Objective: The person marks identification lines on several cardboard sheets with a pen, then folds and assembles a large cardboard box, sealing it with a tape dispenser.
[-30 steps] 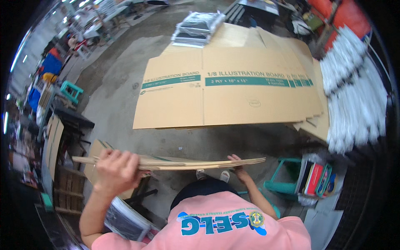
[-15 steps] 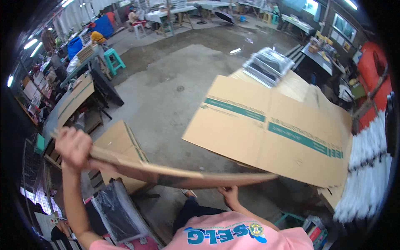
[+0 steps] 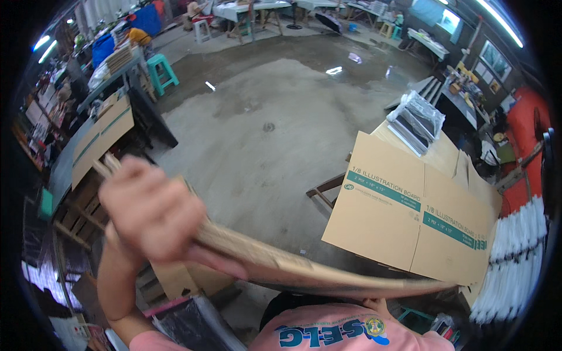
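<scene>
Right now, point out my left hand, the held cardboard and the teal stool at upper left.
Left hand (image 3: 153, 207), head view: middle of the blurred fist.
Held cardboard (image 3: 304, 271), head view: near the middle of its length.
Teal stool (image 3: 157, 60), head view: on the seat.

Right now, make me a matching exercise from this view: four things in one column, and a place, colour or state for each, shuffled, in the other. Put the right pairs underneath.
Things
1. Left hand
2. Stool beside the dark slanted panel
3. Plastic-wrapped stack
4. Banded bundles near the picture's right edge

Place, colour or state
A. Lying just beyond the printed cardboard
B. White
C. Closed in a grip on the held cardboard
D. Teal

Right pairs
1-C, 2-D, 3-A, 4-B
</scene>
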The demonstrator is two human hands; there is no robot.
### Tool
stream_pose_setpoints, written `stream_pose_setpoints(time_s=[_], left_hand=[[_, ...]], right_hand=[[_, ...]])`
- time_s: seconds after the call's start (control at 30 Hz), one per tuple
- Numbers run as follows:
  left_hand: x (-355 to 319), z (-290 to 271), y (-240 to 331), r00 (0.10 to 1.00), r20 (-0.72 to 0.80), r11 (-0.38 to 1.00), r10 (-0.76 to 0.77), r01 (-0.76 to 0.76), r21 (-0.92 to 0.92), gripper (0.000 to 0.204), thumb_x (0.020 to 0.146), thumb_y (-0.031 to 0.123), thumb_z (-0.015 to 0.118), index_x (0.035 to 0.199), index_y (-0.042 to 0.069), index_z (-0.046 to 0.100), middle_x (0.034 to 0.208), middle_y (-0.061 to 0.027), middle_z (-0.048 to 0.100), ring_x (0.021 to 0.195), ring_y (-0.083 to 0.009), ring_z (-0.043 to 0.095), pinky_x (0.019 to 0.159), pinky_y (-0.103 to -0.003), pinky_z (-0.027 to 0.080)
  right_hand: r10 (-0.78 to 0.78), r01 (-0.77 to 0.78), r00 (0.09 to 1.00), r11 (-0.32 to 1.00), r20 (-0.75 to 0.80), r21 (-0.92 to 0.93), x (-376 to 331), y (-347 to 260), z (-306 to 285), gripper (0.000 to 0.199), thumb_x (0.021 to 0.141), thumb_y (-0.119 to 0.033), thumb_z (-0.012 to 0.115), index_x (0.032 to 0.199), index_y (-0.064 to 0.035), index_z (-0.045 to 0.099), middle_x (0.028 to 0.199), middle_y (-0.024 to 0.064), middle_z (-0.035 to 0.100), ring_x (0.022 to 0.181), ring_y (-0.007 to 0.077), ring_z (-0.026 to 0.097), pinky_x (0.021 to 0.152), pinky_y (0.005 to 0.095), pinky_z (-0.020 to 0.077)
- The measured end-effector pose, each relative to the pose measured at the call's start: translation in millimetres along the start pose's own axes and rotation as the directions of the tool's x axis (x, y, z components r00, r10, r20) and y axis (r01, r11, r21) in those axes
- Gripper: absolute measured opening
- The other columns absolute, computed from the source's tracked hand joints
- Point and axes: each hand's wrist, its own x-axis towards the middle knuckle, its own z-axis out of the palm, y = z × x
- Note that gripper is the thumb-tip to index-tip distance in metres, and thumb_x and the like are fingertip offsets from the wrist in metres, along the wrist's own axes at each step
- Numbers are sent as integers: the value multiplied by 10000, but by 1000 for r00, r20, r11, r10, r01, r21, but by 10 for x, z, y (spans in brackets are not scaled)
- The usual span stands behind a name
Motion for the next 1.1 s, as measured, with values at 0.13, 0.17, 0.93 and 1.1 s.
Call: stream_pose_setpoints(time_s=[0.13,0.17,0.93,1.1], left_hand=[[27,251,-1107,995,-78,998,61,-59,24,842,385,836,676,649,59,487,593,-51,377,526,-230,429,526,-351,311],[59,282,-1441,991,-78,993,106,-102,61,816,409,751,755,707,24,536,631,-46,433,558,-221,462,533,-335,349],[774,5415,-2994,734,576,877,-360,477,-60,488,811,467,687,1027,38,604,845,-223,666,827,-402,652,713,-501,516],[1620,7019,-2571,730,613,782,-301,557,-279,396,845,342,655,1050,14,571,920,-233,673,886,-413,651,764,-517,517]], right_hand=[[-157,206,967,945,-202,255,468,-908,1055,630,793,27,713,1332,-71,401,1189,79,547,1074,247,566,938,414,472],[-238,275,952,939,-192,204,719,-1010,1063,684,810,48,675,1381,-94,325,1271,94,494,1097,266,556,911,435,499],[-150,556,734,692,662,-460,5472,-2701,1491,658,857,-347,705,1393,-51,462,1358,135,534,1207,262,530,992,394,446],[-121,249,938,885,324,-393,4536,-2353,703,674,824,-240,750,1389,-28,451,1374,135,519,1221,258,534,1015,396,452]])
